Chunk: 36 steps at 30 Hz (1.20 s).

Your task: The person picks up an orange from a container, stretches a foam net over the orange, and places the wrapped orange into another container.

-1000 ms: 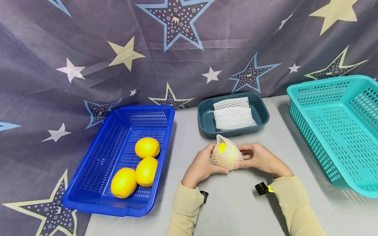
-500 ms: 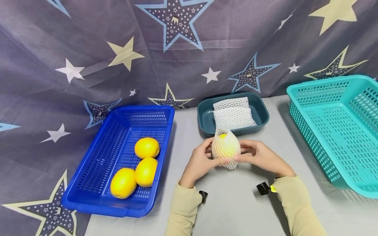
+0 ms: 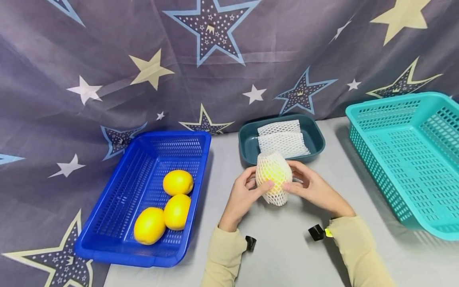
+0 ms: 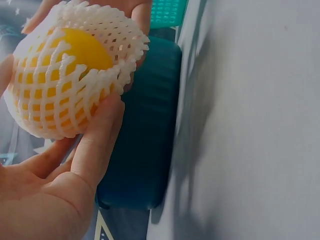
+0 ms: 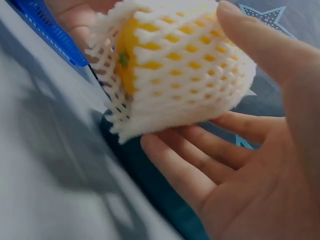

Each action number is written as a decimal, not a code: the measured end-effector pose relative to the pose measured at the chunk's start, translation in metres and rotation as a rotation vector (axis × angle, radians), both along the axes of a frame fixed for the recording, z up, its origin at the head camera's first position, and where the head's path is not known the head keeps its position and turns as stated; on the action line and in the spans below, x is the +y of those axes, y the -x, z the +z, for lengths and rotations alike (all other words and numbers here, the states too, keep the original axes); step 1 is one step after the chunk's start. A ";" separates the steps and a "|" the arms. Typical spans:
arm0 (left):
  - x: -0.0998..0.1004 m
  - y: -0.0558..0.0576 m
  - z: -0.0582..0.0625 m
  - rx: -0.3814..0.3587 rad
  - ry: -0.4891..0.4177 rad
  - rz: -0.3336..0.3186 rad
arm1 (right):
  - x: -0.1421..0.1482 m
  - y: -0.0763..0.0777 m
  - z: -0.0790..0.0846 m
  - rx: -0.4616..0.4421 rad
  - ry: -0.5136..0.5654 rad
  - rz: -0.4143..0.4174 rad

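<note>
A yellow-orange fruit that looks like an orange (image 5: 127, 55) sits inside a white foam net sleeve (image 3: 274, 173). The green stem spot faces the sleeve's open end in the right wrist view. From one side my left hand (image 3: 244, 192) grips the sleeved orange, its thumb on the near face. Opposite it, my right hand (image 3: 315, 187) holds the other side, thumb in front and fingers behind. In the head view the fruit is held up before the dark teal tray (image 3: 317, 137), where more white foam sleeves (image 3: 283, 144) lie flat.
To the left stands a blue basket (image 3: 140, 261) with three bare oranges (image 3: 150, 225) in it. A turquoise basket (image 3: 398, 195) is at the right. Behind everything hangs a grey star-patterned cloth (image 3: 215, 87).
The orange has been tipped between my hands: its bare yellow patch faced up and now the net covers the side seen from the head. Both thumbs have moved up onto its near face.
</note>
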<state>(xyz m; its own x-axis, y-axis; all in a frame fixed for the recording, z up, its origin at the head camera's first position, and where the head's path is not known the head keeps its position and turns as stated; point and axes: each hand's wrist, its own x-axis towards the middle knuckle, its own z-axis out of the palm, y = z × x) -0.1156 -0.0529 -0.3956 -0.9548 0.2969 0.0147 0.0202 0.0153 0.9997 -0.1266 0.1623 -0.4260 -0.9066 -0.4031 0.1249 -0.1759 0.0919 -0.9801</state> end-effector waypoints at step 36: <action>0.021 -0.011 0.020 0.100 0.014 0.006 | 0.001 -0.014 0.034 0.066 -0.150 -0.139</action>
